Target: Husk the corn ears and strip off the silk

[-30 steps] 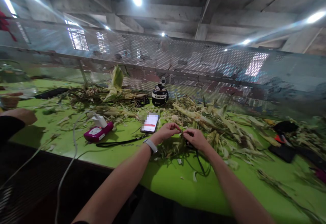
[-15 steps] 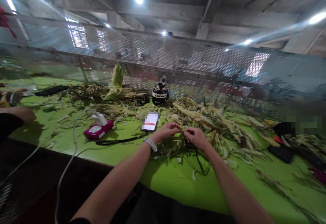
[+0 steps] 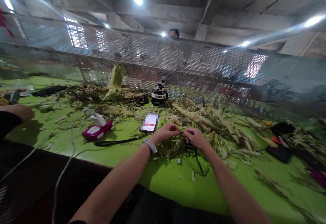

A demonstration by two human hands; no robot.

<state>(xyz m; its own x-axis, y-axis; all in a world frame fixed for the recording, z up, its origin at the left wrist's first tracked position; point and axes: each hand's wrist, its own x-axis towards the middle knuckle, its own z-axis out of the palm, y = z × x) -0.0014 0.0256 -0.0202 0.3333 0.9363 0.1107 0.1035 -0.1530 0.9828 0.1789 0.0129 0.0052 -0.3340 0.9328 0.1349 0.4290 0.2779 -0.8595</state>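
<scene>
My left hand (image 3: pixel 168 131), with a pale band (image 3: pixel 150 145) on its wrist, is closed in a pinch near the middle of the green table. Facing it, my right hand (image 3: pixel 195 137) pinches too, its fingertips close to those of the left. Whatever is between the fingers is too small to make out. Just beyond and around both hands lies a heap of dry corn husks and leaves (image 3: pixel 203 115). Under my right hand a dark object is partly hidden, and a black strap (image 3: pixel 200 164) trails from it. A lit phone (image 3: pixel 150 122) lies beyond my left wrist.
A black jug with white lettering (image 3: pixel 159 95) stands at the mesh screen (image 3: pixel 127 52). To the left are a magenta device with a white plug (image 3: pixel 96 131), a white cable (image 3: pixel 72 142) and another person's hand (image 3: pixel 21 112). A black flat object (image 3: pixel 278 153) lies right. Someone (image 3: pixel 170 55) is behind the screen.
A person now shows more clearly, standing up behind the mesh screen. My hands stay almost in place, with both still pinched. The view has shifted very slightly.
</scene>
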